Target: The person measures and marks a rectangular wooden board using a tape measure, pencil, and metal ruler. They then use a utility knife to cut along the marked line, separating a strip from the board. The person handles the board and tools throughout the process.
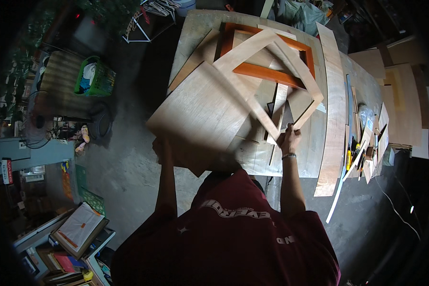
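Note:
In my left hand [159, 147] is the near left edge of a large thin plywood panel [200, 107], which is tilted and slightly blurred; my fingers are partly hidden there. My right hand [290, 138] is closed around the near corner of a pale, unpainted wooden frame [300, 66]. This frame stands at an angle over the worktable and overlaps the panel's right side. Behind it, an orange-brown varnished frame [268, 74] lies on the table. Small dark and pale wood pieces [280, 105] show through the pale frame's opening.
Long plywood strips [331, 109] run along the right of the worktable [195, 28]. Beyond them lie tools and offcuts [362, 152]. Large boards [403, 105] lean at far right. At left are a green basket [95, 78] and, nearer me, a cluttered shelf [76, 233].

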The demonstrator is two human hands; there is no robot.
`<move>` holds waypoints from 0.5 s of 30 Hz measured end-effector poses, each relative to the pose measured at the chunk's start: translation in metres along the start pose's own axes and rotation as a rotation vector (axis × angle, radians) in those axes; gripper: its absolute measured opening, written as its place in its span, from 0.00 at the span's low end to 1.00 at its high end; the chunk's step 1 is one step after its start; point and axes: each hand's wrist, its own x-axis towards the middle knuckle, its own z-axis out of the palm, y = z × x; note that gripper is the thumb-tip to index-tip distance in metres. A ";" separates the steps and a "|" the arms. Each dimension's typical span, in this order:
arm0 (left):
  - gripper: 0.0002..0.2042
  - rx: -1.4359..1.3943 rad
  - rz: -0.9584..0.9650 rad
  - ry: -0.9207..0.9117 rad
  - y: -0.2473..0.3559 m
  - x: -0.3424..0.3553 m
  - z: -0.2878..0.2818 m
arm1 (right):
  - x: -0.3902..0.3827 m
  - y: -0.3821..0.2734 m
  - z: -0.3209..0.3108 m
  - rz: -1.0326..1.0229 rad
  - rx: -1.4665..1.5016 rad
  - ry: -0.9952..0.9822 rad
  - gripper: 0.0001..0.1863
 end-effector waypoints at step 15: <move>0.22 0.480 0.267 -0.156 -0.033 0.023 -0.044 | 0.065 0.021 0.014 -0.035 -0.419 0.341 0.24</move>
